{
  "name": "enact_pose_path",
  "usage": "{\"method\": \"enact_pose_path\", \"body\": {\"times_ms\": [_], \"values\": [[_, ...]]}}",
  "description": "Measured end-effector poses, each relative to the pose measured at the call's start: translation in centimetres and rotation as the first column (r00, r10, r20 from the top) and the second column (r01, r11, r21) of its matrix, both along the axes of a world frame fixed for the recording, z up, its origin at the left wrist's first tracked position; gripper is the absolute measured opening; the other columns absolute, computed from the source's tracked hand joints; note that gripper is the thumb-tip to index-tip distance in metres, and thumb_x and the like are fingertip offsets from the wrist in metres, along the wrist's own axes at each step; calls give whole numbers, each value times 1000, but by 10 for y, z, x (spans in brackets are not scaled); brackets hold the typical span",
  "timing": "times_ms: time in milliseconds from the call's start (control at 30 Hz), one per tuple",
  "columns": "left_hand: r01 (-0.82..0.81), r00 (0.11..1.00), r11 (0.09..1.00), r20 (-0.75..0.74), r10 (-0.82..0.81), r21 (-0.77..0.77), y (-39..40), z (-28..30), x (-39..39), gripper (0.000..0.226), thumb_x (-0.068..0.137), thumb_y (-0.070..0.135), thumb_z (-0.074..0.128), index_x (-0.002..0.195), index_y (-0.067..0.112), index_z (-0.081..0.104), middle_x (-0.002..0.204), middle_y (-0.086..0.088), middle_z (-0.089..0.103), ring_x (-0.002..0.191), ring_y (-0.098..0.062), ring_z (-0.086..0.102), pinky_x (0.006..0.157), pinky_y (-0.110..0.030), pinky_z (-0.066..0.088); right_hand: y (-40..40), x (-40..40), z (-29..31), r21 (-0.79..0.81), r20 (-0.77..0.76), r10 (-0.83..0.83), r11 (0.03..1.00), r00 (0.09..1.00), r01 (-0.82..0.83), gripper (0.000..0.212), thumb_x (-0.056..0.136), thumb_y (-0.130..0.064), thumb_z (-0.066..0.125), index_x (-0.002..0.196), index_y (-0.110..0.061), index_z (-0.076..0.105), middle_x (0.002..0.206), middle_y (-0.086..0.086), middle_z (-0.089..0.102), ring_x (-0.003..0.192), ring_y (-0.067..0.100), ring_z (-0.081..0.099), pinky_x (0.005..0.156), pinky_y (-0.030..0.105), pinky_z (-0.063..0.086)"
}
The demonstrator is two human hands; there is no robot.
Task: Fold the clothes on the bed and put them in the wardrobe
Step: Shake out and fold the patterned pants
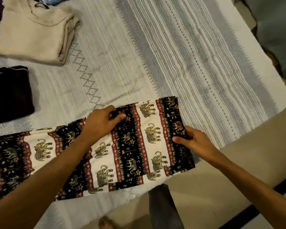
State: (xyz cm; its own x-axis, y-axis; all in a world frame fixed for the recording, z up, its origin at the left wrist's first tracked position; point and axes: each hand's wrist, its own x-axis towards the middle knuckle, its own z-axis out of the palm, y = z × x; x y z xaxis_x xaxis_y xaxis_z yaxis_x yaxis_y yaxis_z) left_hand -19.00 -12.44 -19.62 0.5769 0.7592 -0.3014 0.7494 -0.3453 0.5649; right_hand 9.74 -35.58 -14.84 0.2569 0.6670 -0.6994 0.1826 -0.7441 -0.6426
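**Printed cloth lies long across the bed edge**

Cotton-like elephant-print garment (135,146) stretches left to right on the bedspread (205,63). The left hand (101,123) pinches its far edge near the middle; the right hand (193,141) grips the right end. I judge the fold goes leftward, along the long axis.

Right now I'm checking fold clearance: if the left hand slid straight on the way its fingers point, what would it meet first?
Probably only more of the elephant-print garment it presses on; the left hand points right, towards the far hem.
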Motion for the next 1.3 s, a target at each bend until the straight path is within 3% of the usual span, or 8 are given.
{"method": "enact_pose_path", "body": {"times_ms": [100, 267, 400, 533, 700, 933, 1133, 1300], "values": [[45, 997, 998, 64, -42, -49, 1, 6, -35, 35, 96, 61, 62, 91, 27, 64, 65, 2, 69, 53, -16, 68, 64, -41, 61, -30, -17, -1, 71, 168, 78, 993, 983, -91, 48, 87, -63, 68, 111, -22, 74, 105, -3, 75, 94, 12, 74, 85, 42, 61], [23, 1000, 988, -7, -22, 155, -2, 12, -76, 41, 100, 54, 59, 125, 22, 58, 108, -4, 70, 98, -27, 65, 85, -46, 54, 10, -11, -5, 188, 197, -193, 970, 961, 156, 18, 104, -24, 60, 112, -9, 65, 105, 2, 69, 93, 12, 65, 69, 14, 49], [158, 985, 931, -114, -127, 329, -65, 29, -92, 44, 102, 47, 57, 136, 20, 49, 131, -9, 56, 118, -26, 49, 100, -52, 47, 8, -16, -4, 114, 361, -143, 987, 922, 109, 26, 106, -32, 56, 119, -13, 45, 91, 9, 66, 61, 12, 54, 55, 28, 48], [470, 880, 872, -157, -449, 135, -150, 22, -113, 45, 104, 60, 41, 129, 26, 57, 126, 0, 57, 111, -14, 52, 97, -44, 53, -56, -56, -1, 84, 250, -120, 991, 961, 102, 48, 98, -47, 66, 129, -17, 45, 107, -8, 68, 89, 12, 69, 80, 33, 56], [327, 939, 920, -182, -291, 217, -182, 6, -115, 45, 105, 64, 33, 122, 33, 61, 123, 5, 55, 113, -19, 51, 93, -41, 47, -102, -71, -23, 221, 78, -269, 943, 960, 247, 29, 99, -21, 69, 127, -16, 66, 103, -2, 78, 97, 15, 74, 84, 34, 61], [312, 946, 906, -188, -266, 287, -185, 9, -95, 33, 101, 54, 55, 123, 31, 58, 121, 1, 58, 112, -21, 54, 95, -42, 48, -130, -57, -16, 137, -186, -473, 856, 861, 499, 16, 96, -6, 68, 112, -6, 73, 89, 6, 73, 70, 21, 63, 74, 34, 64], [395, 918, 875, -154, -365, 280, -200, 14, -52, 41, 106, 56, 42, 135, 32, 58, 130, 3, 58, 117, -21, 52, 95, -40, 46, -131, -51, -5, 70, -295, -513, 830, 806, 553, 18, 94, -7, 68, 112, -7, 72, 87, 7, 73, 69, 19, 70, 74, 35, 64], [379, 925, 892, -135, -356, 245, -215, 15, 3, 41, 107, 55, 38, 137, 31, 54, 130, 4, 60, 117, -20, 53, 96, -40, 45, -135, -40, 0, 40, -170, -410, 905, 896, 422, 19, 97, -30, 68, 109, -19, 78, 100, 11, 72, 87, 24, 67, 79, 34, 56]]}}
